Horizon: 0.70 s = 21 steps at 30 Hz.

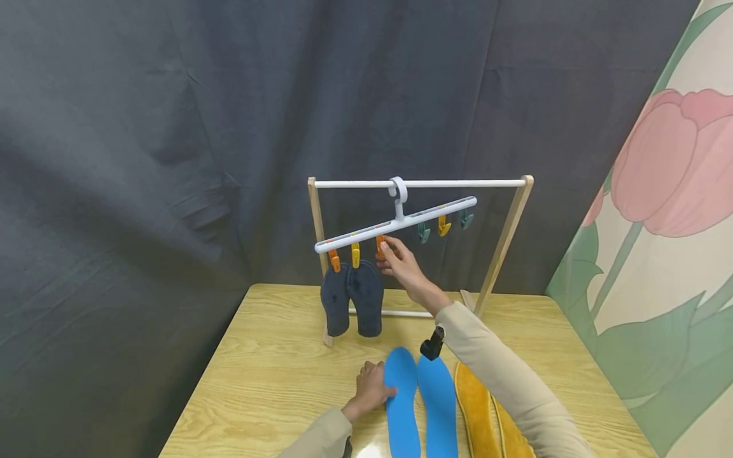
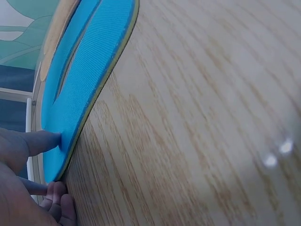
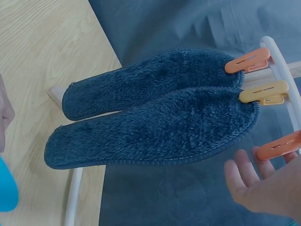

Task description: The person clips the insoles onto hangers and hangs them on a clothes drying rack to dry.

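Note:
My right hand (image 1: 404, 263) is raised to the white hanger (image 1: 395, 224) and grips an orange clothespin (image 3: 280, 146), the third from the hanger's lower left end. Beside it, an orange clip (image 3: 248, 60) and a yellow clip (image 3: 264, 92) each hold a dark blue fuzzy insole (image 3: 155, 84) hanging toe up; the second dark insole (image 3: 160, 132) is nearer the hand. Down on the table, my left hand (image 1: 370, 388) pinches the edge of a bright blue insole (image 2: 94, 61) near its rounded top end, thumb on its upper face, other fingers at the rim.
The hanger hooks over the white rod (image 1: 458, 184) of a wooden-legged rack and tilts up rightward. Green clips (image 1: 424, 233) and a yellow clip (image 1: 443, 226) hang on its right half. Another blue insole (image 1: 438, 407) and two orange-yellow insoles (image 1: 478, 413) lie on the wooden table (image 1: 275, 362).

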Tool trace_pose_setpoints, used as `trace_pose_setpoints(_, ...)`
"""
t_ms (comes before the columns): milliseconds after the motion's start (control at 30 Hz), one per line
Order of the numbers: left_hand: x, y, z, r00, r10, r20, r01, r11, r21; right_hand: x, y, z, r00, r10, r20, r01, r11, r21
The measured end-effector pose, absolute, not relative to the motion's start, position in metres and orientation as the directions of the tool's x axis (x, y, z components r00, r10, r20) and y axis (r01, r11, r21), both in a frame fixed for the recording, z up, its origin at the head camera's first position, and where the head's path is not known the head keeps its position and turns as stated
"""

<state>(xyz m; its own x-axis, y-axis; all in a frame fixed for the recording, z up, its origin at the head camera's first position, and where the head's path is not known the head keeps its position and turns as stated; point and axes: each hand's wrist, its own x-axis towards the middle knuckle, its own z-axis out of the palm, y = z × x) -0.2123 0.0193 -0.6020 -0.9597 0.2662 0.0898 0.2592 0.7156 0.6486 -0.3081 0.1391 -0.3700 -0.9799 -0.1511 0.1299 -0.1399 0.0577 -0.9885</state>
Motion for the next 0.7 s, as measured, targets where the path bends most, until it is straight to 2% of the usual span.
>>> trace_pose_setpoints(700, -0.214, 0.022, -0.606, -0.971, 0.227, 0.073, 0.22, 0.733, 0.644, -0.306, 0.144, -0.357, -0.983, -0.1, 0.152, -0.163, 0.111, -0.98)
